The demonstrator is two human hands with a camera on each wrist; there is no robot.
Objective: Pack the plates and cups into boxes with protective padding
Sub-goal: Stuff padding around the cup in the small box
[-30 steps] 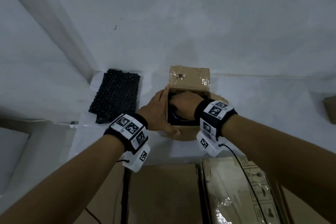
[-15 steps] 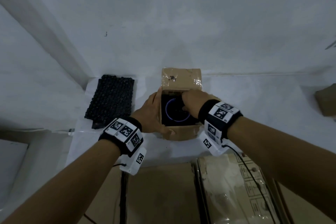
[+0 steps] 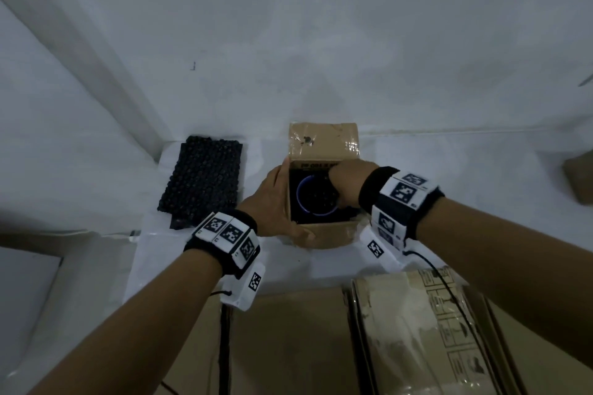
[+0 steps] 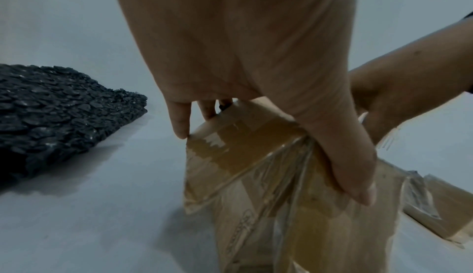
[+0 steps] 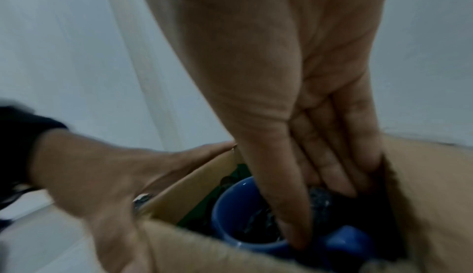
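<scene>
A small open cardboard box (image 3: 322,236) stands on the white surface, with a blue cup (image 3: 301,202) upright inside it. In the right wrist view the cup (image 5: 227,206) holds black padding (image 5: 318,195), and its handle (image 5: 345,239) points toward the camera. My left hand (image 3: 282,202) grips the box's left front corner, thumb along the front edge and fingers on the left side. My right hand (image 3: 340,179) reaches into the box at the cup's right side. Its fingers (image 5: 332,176) are straight and pressed together, down among the padding.
A black bubble-wrap pad (image 3: 202,179) lies flat left of the box. Larger taped cartons (image 3: 417,340) and flat cardboard (image 3: 288,346) fill the foreground below my wrists. Another brown box (image 3: 580,176) sits at the right edge. A white wall rises just behind.
My right hand has shifted from over the box opening to its right side, uncovering the cup's blue rim. My left hand has kept its hold on the box.
</scene>
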